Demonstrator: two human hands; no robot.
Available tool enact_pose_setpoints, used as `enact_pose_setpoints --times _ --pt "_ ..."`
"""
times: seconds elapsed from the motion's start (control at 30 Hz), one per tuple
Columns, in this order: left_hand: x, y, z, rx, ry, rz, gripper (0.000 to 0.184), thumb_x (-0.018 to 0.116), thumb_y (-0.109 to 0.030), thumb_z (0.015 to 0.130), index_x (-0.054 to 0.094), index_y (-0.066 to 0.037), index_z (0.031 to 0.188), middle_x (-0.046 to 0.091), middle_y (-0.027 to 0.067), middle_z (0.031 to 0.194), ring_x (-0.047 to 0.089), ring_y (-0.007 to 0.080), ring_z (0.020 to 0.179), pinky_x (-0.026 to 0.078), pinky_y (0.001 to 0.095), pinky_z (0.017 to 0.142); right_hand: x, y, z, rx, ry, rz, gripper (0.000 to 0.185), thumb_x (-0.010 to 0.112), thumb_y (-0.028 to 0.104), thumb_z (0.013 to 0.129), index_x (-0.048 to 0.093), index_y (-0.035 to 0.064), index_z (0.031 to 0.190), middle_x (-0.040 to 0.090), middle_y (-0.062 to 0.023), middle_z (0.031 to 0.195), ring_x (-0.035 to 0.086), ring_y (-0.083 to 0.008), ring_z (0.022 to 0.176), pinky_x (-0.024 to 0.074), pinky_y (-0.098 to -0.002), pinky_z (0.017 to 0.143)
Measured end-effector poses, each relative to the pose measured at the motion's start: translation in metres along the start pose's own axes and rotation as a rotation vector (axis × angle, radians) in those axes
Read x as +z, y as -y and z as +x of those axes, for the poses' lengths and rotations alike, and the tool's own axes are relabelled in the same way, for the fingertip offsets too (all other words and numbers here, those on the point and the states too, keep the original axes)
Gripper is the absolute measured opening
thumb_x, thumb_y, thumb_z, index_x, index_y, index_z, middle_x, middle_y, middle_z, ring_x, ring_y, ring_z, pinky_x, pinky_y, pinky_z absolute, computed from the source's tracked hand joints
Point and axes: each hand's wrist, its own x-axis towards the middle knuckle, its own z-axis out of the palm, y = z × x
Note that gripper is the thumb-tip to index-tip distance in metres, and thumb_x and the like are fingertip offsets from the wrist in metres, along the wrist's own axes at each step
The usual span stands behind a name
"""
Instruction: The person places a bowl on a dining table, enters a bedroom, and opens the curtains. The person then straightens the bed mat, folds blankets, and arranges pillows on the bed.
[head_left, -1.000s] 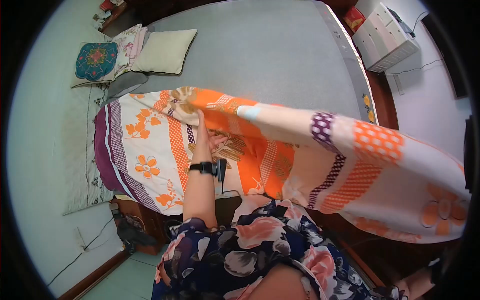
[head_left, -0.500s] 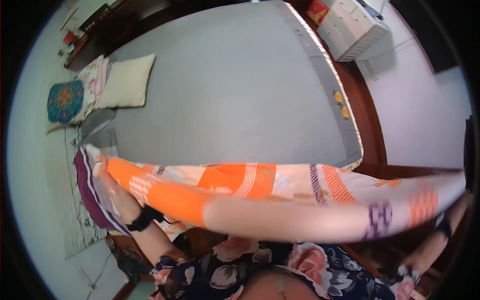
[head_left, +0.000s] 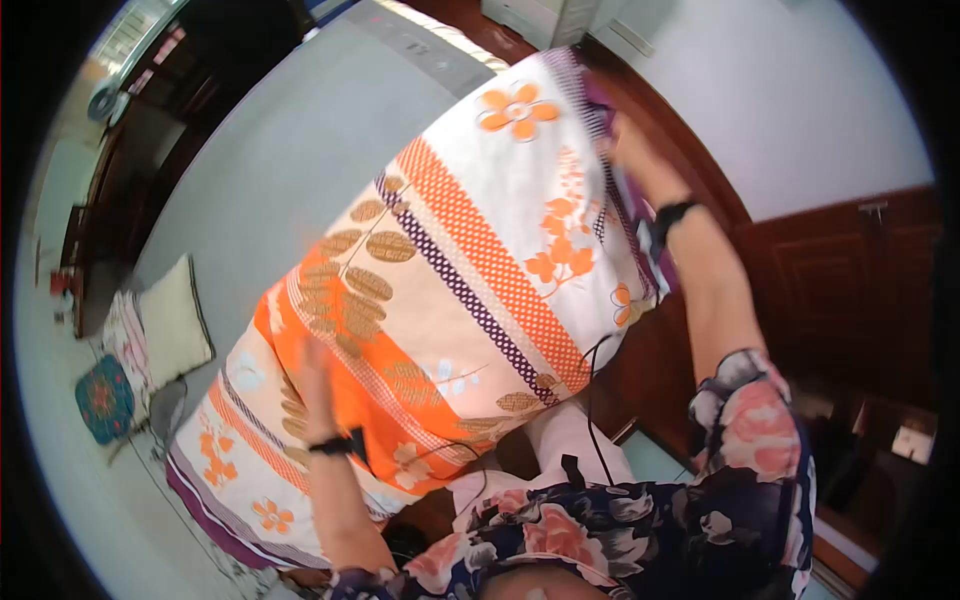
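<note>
A patterned fabric cover in orange, white and purple lies spread over the near part of the grey bed surface. My left hand is over its orange middle area, blurred by motion, with the fingers smeared. At the cover's far right end, my right hand is against the purple edge. Its fingers are blurred and partly hidden, so a grip cannot be made out. Both wrists wear black bands.
A cream pillow and a teal patterned cushion are at the left. Thin black cables hang by my lap. A brown wooden panel stands at the right, and a white cabinet at the top.
The raised, bunched cover has come down and spread across the near bed. My right hand has moved up and inward to its right end; my left hand is now over its middle. The view has turned right.
</note>
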Motion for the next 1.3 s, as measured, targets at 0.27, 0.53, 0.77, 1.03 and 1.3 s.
enact_pose_setpoints --times 0.27,0.53,0.77,1.03,1.3 --pt "0.013 0.132 -0.205 -0.670 -0.060 0.024 0.021 0.059 -0.021 0.088 0.058 -0.001 0.094 0.061 0.0070 0.083 0.060 0.0163 0.071 0.050 0.0267 0.064 0.065 -0.139 -0.264 0.699 0.030 0.048 0.054 0.059 0.024 0.080 0.046 0.0004 0.127 0.049 -0.0203 0.127 0.046 -0.0324 0.120 0.0343 -0.0362 0.101" --pt "0.074 0.114 -0.205 -0.716 0.033 0.233 0.020 0.058 -0.020 0.088 0.059 -0.002 0.096 0.064 0.0088 0.088 0.063 0.0173 0.079 0.051 0.0262 0.070 0.039 -0.210 -0.191 0.281 -0.026 -0.054 0.050 0.062 0.023 0.078 0.049 -0.0005 0.121 0.054 -0.0213 0.115 0.049 -0.0373 0.110 0.0376 -0.0385 0.097" --pt "0.117 0.107 -0.212 -0.701 0.210 0.351 0.024 0.056 -0.020 0.089 0.059 0.000 0.102 0.064 0.0073 0.090 0.063 0.0157 0.081 0.049 0.0259 0.074 0.015 -0.225 -0.181 0.585 -0.487 -0.209 0.033 0.056 0.014 0.080 0.053 0.0021 0.111 0.054 -0.0169 0.116 0.052 -0.0334 0.106 0.0428 -0.0402 0.090" --pt "0.122 0.117 -0.220 -0.635 0.329 0.504 0.027 0.056 -0.019 0.088 0.059 0.003 0.103 0.064 0.0087 0.088 0.062 0.0157 0.079 0.047 0.0256 0.071 0.141 -0.158 -0.175 0.438 -0.027 0.779 0.023 0.054 0.009 0.086 0.058 -0.0042 0.105 0.066 -0.0123 0.091 0.063 -0.0153 0.081 0.0497 -0.0289 0.070" --pt "0.118 0.122 -0.236 -0.614 0.293 0.366 0.022 0.056 -0.012 0.088 0.057 0.005 0.103 0.063 0.0076 0.089 0.061 0.0155 0.079 0.049 0.0271 0.073 0.102 -0.083 -0.147 0.697 0.436 1.260 0.052 0.072 0.019 0.073 0.052 -0.0017 0.117 0.064 -0.0076 0.095 0.061 -0.0172 0.081 0.0492 -0.0311 0.073"
